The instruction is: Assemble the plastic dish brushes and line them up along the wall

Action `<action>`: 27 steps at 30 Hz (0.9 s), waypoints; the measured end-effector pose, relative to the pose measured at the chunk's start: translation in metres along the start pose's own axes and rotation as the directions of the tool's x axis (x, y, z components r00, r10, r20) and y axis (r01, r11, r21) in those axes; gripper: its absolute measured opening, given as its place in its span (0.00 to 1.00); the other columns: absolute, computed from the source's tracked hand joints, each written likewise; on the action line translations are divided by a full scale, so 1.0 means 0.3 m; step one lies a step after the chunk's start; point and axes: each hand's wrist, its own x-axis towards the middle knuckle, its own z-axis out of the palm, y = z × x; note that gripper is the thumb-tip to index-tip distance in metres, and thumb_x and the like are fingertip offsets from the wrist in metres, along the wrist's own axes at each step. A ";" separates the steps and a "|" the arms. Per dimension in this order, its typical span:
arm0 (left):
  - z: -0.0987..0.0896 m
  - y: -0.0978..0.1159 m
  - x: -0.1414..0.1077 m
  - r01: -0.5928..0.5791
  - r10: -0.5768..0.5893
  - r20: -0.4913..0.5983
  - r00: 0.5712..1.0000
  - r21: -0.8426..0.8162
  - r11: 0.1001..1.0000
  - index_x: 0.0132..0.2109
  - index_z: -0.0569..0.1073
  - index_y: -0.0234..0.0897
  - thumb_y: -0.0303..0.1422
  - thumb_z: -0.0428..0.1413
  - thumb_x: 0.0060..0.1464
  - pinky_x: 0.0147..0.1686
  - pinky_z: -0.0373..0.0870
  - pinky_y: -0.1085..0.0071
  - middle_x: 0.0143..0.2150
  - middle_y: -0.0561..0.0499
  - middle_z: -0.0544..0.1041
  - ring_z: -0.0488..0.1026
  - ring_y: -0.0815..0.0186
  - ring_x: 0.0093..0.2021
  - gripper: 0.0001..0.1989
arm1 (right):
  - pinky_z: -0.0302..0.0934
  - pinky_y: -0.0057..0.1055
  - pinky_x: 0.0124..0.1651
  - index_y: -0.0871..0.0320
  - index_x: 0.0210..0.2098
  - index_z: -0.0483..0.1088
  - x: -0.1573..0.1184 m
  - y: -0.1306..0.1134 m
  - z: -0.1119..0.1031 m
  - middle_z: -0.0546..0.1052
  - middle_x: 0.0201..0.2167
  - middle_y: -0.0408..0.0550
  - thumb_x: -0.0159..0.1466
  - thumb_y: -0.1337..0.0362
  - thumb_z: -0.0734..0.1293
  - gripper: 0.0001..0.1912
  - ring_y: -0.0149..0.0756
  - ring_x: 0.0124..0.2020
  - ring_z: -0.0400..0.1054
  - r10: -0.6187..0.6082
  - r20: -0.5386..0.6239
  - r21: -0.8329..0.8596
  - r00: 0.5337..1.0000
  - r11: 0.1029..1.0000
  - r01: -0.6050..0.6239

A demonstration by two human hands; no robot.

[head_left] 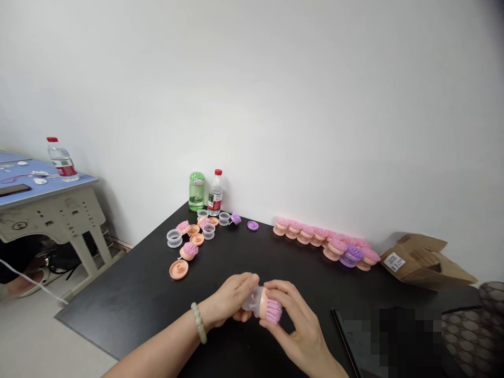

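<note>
Above the front of the black table, my left hand [232, 295] grips a clear plastic ring [253, 300] from the left. My right hand [296, 321] pinches a peach brush head with pink bristles [273, 311], bristles facing right. Head and ring touch end to end; whether they are locked together I cannot tell. To the left lie loose parts: clear rings [174, 238], peach discs [179, 270], pink-bristled heads [189, 251], a purple head [235, 218] and a purple disc [252, 226]. Along the wall stand several put-together pink brushes [305, 235] and a purple one [352, 255].
A green bottle [196, 193] and a red-capped water bottle [215, 195] stand at the back left corner. On the right are a torn cardboard box [423, 262] and a dark flat object with a straight edge [344, 338]. A blue-topped desk [84, 180] is farther left.
</note>
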 end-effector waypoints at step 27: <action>-0.032 0.019 -0.008 -0.380 0.386 0.051 0.921 -0.107 0.919 0.63 0.64 0.46 0.37 0.65 0.51 0.57 0.62 0.58 0.63 0.43 0.63 0.61 0.53 0.62 0.33 | 0.62 0.31 0.33 0.58 0.40 0.74 0.025 0.006 0.024 0.76 0.29 0.47 0.59 0.46 0.72 0.22 0.34 0.27 0.66 0.715 0.103 0.692 0.692 0.449 -0.566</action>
